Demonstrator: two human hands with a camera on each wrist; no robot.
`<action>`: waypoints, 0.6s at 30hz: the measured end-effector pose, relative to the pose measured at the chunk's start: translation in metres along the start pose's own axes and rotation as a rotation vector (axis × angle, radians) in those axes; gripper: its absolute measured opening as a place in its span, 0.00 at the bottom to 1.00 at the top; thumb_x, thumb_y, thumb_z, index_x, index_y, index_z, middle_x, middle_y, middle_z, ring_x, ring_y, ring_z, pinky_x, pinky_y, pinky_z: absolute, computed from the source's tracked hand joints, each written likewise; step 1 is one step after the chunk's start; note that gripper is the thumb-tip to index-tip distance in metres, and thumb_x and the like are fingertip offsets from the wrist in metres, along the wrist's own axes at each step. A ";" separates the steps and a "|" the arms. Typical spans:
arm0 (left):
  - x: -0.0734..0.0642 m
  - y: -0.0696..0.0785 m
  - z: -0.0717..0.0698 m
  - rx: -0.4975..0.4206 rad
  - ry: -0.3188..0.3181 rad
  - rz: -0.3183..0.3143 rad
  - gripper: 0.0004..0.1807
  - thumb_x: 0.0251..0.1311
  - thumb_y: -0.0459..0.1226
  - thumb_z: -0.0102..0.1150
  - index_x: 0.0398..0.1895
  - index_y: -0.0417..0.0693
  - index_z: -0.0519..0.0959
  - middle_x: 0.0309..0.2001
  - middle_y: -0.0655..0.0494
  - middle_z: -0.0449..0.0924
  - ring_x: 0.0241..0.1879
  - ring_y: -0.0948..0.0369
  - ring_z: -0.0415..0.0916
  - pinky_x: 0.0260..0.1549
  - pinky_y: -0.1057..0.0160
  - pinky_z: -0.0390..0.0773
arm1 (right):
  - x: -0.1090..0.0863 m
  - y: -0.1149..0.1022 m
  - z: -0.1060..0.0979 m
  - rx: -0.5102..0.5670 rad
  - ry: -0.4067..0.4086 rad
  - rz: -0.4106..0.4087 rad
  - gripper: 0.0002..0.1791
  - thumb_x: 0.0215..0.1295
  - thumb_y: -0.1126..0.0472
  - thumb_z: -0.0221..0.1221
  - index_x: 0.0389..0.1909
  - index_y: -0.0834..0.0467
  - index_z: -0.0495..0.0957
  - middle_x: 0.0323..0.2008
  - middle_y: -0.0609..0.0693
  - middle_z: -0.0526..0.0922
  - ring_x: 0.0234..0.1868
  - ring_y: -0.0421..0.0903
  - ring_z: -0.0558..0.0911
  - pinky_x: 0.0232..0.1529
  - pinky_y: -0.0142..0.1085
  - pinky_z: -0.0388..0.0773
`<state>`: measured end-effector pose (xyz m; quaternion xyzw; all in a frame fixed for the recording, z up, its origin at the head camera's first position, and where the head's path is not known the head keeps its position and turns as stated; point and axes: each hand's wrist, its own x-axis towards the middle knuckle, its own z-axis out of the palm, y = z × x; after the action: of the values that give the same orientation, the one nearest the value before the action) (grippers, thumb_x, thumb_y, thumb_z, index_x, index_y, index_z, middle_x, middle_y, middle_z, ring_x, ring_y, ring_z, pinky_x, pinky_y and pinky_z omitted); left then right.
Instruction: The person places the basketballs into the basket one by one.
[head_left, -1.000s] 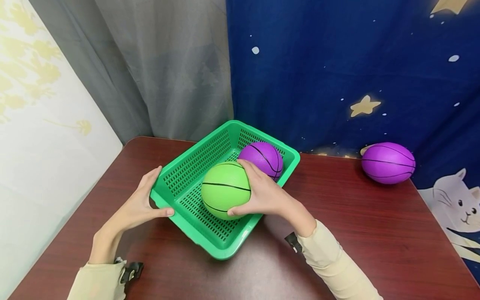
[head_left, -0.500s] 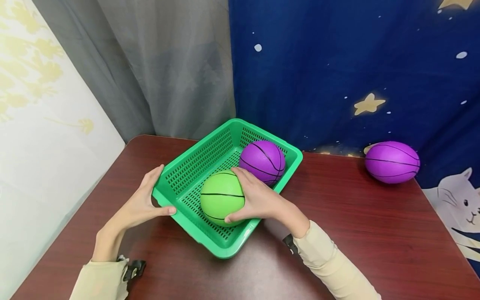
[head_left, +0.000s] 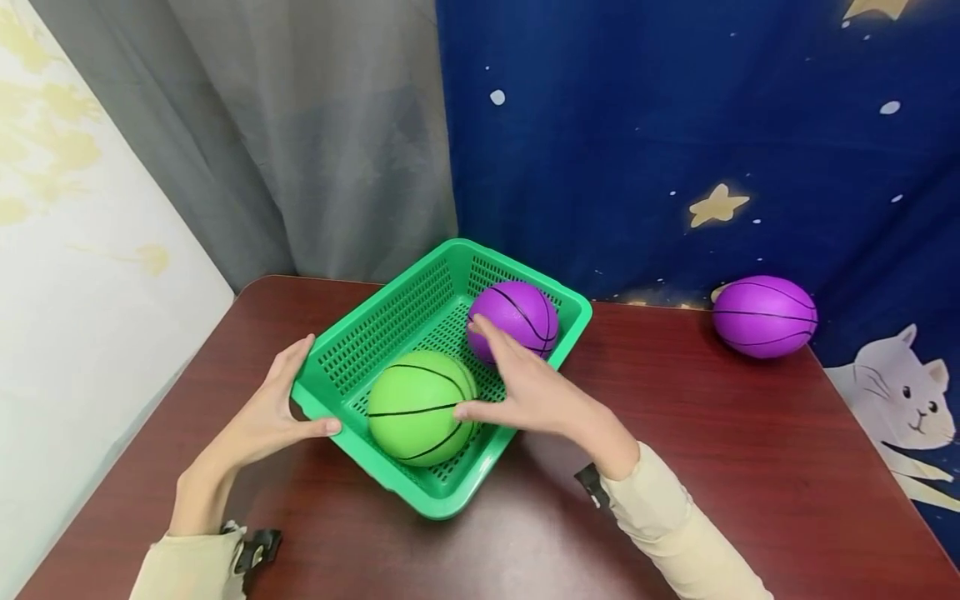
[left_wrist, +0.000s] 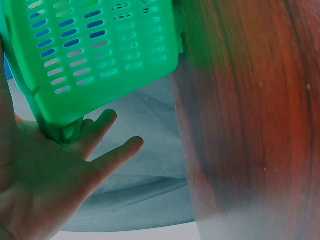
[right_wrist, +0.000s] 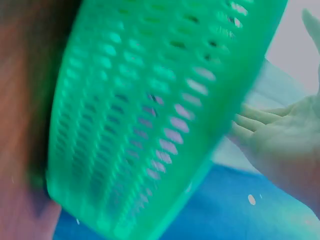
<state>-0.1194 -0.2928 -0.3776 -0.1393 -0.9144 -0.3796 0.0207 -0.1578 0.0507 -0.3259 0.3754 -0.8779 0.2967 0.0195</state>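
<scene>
A green plastic basket (head_left: pixel 390 310) with slotted walls stands at an angle on the table. My left hand (head_left: pixel 266 417) holds its left corner in the head view, thumb on the rim and fingers along the other side. The left wrist view shows the basket corner (left_wrist: pixel 70 127) against the palm, with two fingers extended below. Inside lie a lime green toy basketball (head_left: pixel 420 408) and a purple toy basketball (head_left: pixel 517 321). My right hand (head_left: pixel 528 387) hovers over the basket's right side, fingers and thumb spread. Its thumb tip overlaps the green ball's edge; contact is unclear.
Another purple ball (head_left: pixel 765 317) rests at the table's far right edge. The reddish-brown table (head_left: pixel 675 433) ends against a grey curtain (head_left: pixel 360 150) and a dark blue star-patterned curtain (head_left: pixel 600 150). A white patterned cloth (head_left: pixel 97 275) hangs at the left.
The green ball has gone down into the near end of the basket, and my right hand has let go of it. The left hand has stayed on the corner.
</scene>
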 end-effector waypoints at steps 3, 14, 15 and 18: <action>-0.001 0.000 0.000 -0.004 0.000 0.002 0.59 0.33 0.43 0.70 0.65 0.67 0.37 0.64 0.61 0.37 0.60 0.57 0.42 0.44 0.43 0.59 | -0.011 0.007 -0.020 0.034 0.076 -0.006 0.49 0.48 0.36 0.54 0.65 0.47 0.38 0.60 0.44 0.58 0.60 0.36 0.56 0.56 0.37 0.56; -0.005 0.022 -0.006 -0.004 -0.011 -0.019 0.59 0.35 0.42 0.69 0.66 0.61 0.37 0.64 0.53 0.38 0.60 0.52 0.43 0.44 0.41 0.59 | -0.072 0.077 -0.086 -0.079 0.398 0.146 0.33 0.53 0.54 0.59 0.60 0.52 0.59 0.55 0.47 0.68 0.55 0.44 0.66 0.53 0.38 0.59; -0.005 0.028 -0.007 -0.005 -0.012 -0.019 0.58 0.35 0.42 0.69 0.66 0.60 0.37 0.64 0.51 0.38 0.60 0.51 0.43 0.44 0.41 0.58 | -0.078 0.085 -0.092 -0.098 0.419 0.171 0.32 0.53 0.54 0.58 0.60 0.52 0.60 0.54 0.48 0.68 0.54 0.46 0.66 0.53 0.39 0.59; -0.005 0.039 -0.008 -0.014 -0.015 -0.019 0.57 0.37 0.41 0.68 0.66 0.57 0.37 0.64 0.48 0.38 0.60 0.49 0.43 0.45 0.40 0.58 | -0.099 0.109 -0.108 -0.157 0.477 0.260 0.31 0.52 0.54 0.59 0.59 0.53 0.62 0.54 0.53 0.68 0.55 0.50 0.65 0.53 0.43 0.58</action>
<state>-0.1050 -0.2735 -0.3457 -0.1336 -0.9131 -0.3852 0.0090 -0.1802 0.2316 -0.3180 0.1764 -0.9097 0.3076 0.2162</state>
